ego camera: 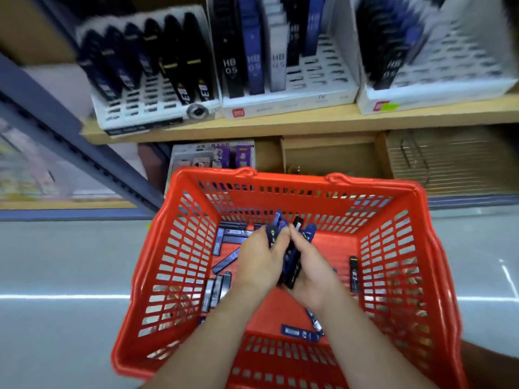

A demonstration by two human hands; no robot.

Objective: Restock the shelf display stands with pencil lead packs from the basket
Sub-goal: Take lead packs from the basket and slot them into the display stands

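Note:
A red plastic basket [179,248] stands on the floor below the shelf, with several blue and black pencil lead packs loose on its bottom. Inside it my left hand [259,258] and my right hand [311,265] are pressed together around a bundle of lead packs [292,262], whose tops stick out above my fingers. On the wooden shelf [280,122] above stand three white display stands: the left stand [157,116], the middle stand [314,99] and the right stand [438,96], each partly filled with upright dark packs.
A blue metal shelf upright [70,141] slants down on the left. Under the shelf sit a printed box [213,155] and cardboard boxes [438,158]. Grey floor lies on both sides of the basket. Single packs lie by the basket's right wall [354,273] and near edge [299,332].

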